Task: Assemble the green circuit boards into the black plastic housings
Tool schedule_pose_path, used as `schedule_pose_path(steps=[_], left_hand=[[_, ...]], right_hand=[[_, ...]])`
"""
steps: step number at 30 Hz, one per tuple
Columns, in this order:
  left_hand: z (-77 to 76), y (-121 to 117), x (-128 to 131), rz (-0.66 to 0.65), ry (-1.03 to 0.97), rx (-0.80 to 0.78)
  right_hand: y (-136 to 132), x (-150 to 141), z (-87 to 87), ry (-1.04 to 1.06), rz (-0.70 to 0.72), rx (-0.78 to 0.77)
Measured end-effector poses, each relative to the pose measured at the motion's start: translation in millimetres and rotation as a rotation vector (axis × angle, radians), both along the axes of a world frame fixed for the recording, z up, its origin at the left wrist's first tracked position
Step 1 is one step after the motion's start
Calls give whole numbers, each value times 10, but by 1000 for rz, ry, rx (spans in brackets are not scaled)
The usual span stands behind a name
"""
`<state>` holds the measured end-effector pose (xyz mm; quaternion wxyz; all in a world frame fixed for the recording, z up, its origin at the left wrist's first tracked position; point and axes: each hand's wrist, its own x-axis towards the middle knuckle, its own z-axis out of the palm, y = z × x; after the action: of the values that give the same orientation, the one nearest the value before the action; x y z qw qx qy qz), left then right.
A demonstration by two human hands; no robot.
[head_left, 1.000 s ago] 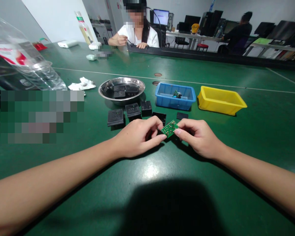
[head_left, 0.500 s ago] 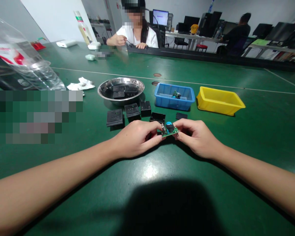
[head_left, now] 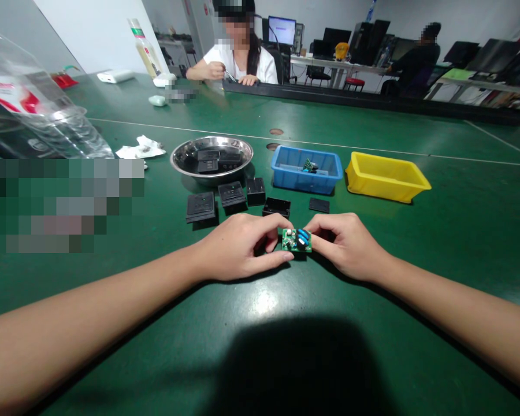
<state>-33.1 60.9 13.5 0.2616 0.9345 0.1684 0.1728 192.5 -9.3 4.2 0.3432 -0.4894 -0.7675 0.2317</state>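
Note:
A small green circuit board (head_left: 291, 245) with blue and black components is held between my two hands, its component side facing me. My left hand (head_left: 247, 245) has its thumb along the board's near edge and its index finger at the far edge, at the left end. My right hand (head_left: 351, 245) pinches the board's right end between thumb and fingers. Just beyond the hands lie an open black case (head_left: 277, 207), partly covered by my left hand, and a flat black cover (head_left: 319, 205). Several closed black cases (head_left: 201, 207) stand to the left.
Behind them are a steel bowl (head_left: 182, 166) of black cases, a blue bin (head_left: 305, 180) holding circuit boards, and a yellow bin (head_left: 385, 184). A large plastic bottle (head_left: 39, 104) leans at left. Across the green table (head_left: 459, 242) a person (head_left: 266, 63) sits.
The circuit board has tipped from nearly edge-on so its component face turns toward me. My left thumb and index finger have spread around its edges.

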Motion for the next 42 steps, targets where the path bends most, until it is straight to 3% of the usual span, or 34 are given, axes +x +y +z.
schedule_pose_path(steps=[10, 18, 34, 40, 42], left_hand=[[-37, -13, 3, 79, -20, 36], [-46, -8, 11, 104, -31, 27], [-54, -6, -5, 36, -125, -170], [-28, 15, -34, -85, -141, -75], [-28, 17, -30, -73, -132, -28]], right_hand=[[-6, -4, -14, 36, 2, -46], [-20, -3, -4, 101, 112, -72], [-23, -8, -31, 51, 46, 25], [-27, -21, -26, 17, 43, 63], [-30, -25, -25, 12, 51, 78]])
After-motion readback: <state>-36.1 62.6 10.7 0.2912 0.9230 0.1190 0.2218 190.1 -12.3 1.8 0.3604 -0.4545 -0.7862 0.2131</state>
